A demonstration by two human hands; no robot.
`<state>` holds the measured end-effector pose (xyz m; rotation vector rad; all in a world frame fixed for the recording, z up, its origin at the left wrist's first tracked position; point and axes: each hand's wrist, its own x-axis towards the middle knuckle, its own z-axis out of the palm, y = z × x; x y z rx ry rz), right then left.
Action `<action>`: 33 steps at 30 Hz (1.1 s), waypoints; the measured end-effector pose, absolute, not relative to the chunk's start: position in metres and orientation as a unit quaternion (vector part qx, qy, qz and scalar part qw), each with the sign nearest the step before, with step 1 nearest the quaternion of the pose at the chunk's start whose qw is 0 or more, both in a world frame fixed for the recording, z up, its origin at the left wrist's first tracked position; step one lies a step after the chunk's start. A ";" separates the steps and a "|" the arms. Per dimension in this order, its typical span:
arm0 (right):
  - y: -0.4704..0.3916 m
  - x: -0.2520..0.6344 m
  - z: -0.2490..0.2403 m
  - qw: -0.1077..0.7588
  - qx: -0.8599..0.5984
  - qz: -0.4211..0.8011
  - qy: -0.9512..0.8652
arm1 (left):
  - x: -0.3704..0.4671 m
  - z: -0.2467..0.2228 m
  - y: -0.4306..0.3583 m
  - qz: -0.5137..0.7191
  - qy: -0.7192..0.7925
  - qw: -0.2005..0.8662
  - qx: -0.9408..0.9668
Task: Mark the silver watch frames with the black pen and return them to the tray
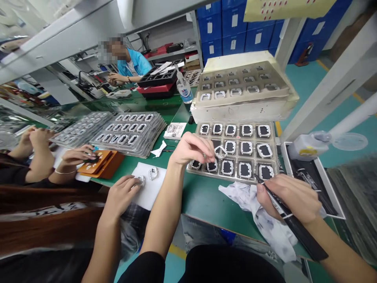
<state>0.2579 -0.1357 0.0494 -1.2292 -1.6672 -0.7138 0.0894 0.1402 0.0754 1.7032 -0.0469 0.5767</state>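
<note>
My left hand (193, 150) is closed in a pinch over the clear plastic tray (191, 169). A small, tilted, white square frame (220, 152) is at its fingertips. Rows of white frames with black centres, such as this frame part (245, 170), fill compartments of the tray. My right hand (290, 196) grips a black marker pen (297, 228), its tip pointing at the tray's front right. Under that hand a stained white cloth (265, 220) hangs over the table edge.
Behind the tray, a white foam box (229, 114) bears another filled tray. A pump bottle (184, 88) stands left of it. Stacked trays (129, 133) lie left. A neighbour's hand (125, 192) touches a part on white paper (150, 192). An open box (318, 184) sits right.
</note>
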 end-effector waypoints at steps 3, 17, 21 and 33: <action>-0.136 0.260 0.045 0.449 -0.494 -0.291 -0.685 | 0.090 0.064 0.149 0.207 -0.021 0.622 0.755; -0.139 0.262 0.043 0.426 -0.510 -0.270 -0.696 | 0.082 0.089 0.138 0.146 0.109 0.297 0.938; -0.140 0.264 0.042 0.420 -0.512 -0.277 -0.696 | 0.094 0.080 0.134 0.100 0.066 0.247 0.961; -0.142 0.259 0.045 0.415 -0.511 -0.235 -0.715 | 0.104 0.068 0.130 0.227 0.156 0.256 0.927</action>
